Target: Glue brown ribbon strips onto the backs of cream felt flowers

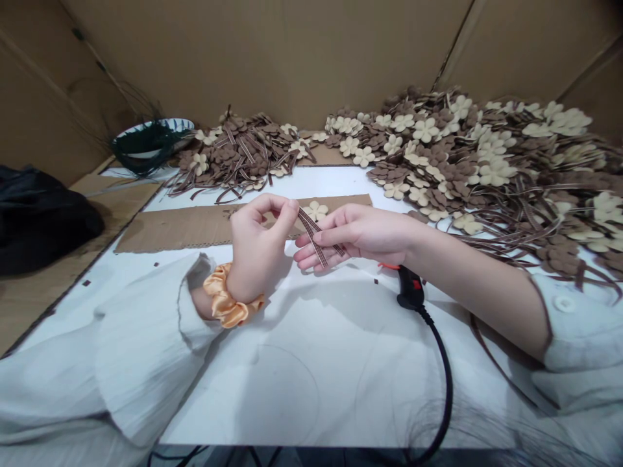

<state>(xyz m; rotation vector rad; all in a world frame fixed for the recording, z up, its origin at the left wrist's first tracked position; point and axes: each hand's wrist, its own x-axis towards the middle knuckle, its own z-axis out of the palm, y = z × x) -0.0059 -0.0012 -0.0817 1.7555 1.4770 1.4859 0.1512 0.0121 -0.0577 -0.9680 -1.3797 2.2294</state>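
Note:
A narrow brown ribbon (311,228) with pale stitched edges slants between my two hands, its two ends crossing. My left hand (263,227), with an orange satin scrunchie (230,297) at the wrist, pinches the ribbon's upper end between thumb and forefinger. My right hand (355,233) is turned palm up, its thumb pressing the lower part of the ribbon against the fingers. Just behind the hands, a cream felt flower (315,210) lies on a cardboard strip (170,228). Below my right wrist rests a black corded tool (410,288) with a red switch; my arm hides part of it.
Brown and cream felt flowers (428,149) are heaped at the back right, with loose ribbons in front. A smaller pile of flowers and ribbons (243,152) lies back left, beside a bowl (182,124) of dark green strands. A black bag (43,217) sits far left. Cardboard walls (292,58) enclose the table.

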